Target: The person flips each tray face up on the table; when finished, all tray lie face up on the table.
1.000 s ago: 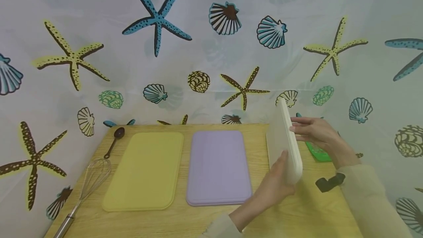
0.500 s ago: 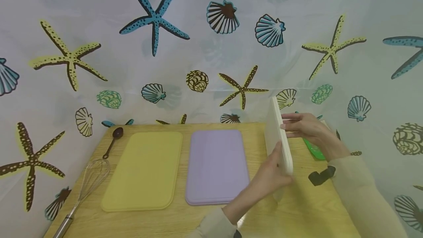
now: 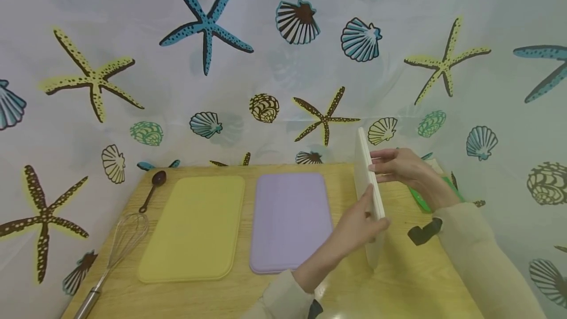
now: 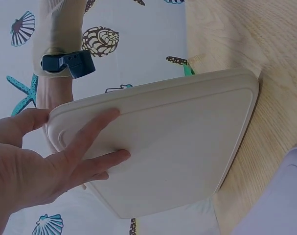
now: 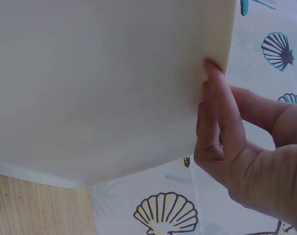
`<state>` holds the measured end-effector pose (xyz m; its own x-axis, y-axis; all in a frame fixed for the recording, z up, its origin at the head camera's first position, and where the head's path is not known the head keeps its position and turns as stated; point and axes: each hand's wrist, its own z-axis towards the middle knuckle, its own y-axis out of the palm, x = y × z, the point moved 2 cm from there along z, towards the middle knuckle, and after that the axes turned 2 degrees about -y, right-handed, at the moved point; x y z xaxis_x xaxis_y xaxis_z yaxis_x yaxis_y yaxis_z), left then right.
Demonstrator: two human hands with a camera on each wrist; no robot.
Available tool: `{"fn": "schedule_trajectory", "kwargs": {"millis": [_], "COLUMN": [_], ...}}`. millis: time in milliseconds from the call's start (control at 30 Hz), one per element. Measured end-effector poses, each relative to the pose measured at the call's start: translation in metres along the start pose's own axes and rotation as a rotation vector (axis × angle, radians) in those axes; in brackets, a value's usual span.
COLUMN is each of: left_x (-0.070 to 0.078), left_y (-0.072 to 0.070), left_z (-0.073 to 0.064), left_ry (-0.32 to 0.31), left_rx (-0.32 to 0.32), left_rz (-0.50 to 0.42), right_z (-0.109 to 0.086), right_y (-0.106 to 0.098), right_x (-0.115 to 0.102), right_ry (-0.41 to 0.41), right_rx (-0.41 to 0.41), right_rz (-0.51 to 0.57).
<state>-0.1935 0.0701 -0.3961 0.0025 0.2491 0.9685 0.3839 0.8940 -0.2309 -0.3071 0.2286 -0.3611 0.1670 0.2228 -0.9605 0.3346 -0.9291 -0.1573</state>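
In the head view a white rectangular board (image 3: 366, 181) with rounded corners stands on its edge at the right of the table. My left hand (image 3: 354, 228) grips its near end, fingers spread on the left face and thumb on the edge. The left wrist view shows a line running parallel to the rim of the board (image 4: 182, 142). Farther back, my right hand (image 3: 400, 166) pinches the upper edge from the right; in the right wrist view the fingertips of the right hand (image 5: 236, 142) lie against that edge. A purple board (image 3: 290, 220) lies flat to the left.
A yellow board (image 3: 195, 228) lies left of the purple one. Along the left side are a dark spoon (image 3: 152, 191) and a wire whisk (image 3: 117, 255). Behind the right hand shows part of a green item (image 3: 420, 200). A patterned curtain (image 3: 274, 73) surrounds the wooden table (image 3: 186, 304).
Both hands have moved left with the white board, which now stands closer to the purple board and appears more nearly edge-on. The yellow and purple boards have stayed in place.
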Motion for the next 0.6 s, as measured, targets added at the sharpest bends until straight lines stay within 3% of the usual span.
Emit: {"fn": "schedule_trajectory", "kwargs": {"millis": [100,200,600], "left_x": [0.0008,0.0,0.0074], "left_y": [-0.0013,-0.0017,-0.0087], "left_z": [0.001,0.0021,0.0047], "left_ry": [-0.03,-0.021,0.007], "left_rx": [-0.002,0.008,0.035], "left_rz": [-0.072,-0.108,-0.087], "right_z": [0.0015,0.0027,0.0048], "right_y": [0.0012,0.0027,0.0071], "right_x": [0.0011,0.0035,0.0002], "right_ry": [-0.006,-0.011,-0.037], "right_rx": [-0.014,-0.027,-0.032], "right_rz": [0.014,0.027,-0.025]}}
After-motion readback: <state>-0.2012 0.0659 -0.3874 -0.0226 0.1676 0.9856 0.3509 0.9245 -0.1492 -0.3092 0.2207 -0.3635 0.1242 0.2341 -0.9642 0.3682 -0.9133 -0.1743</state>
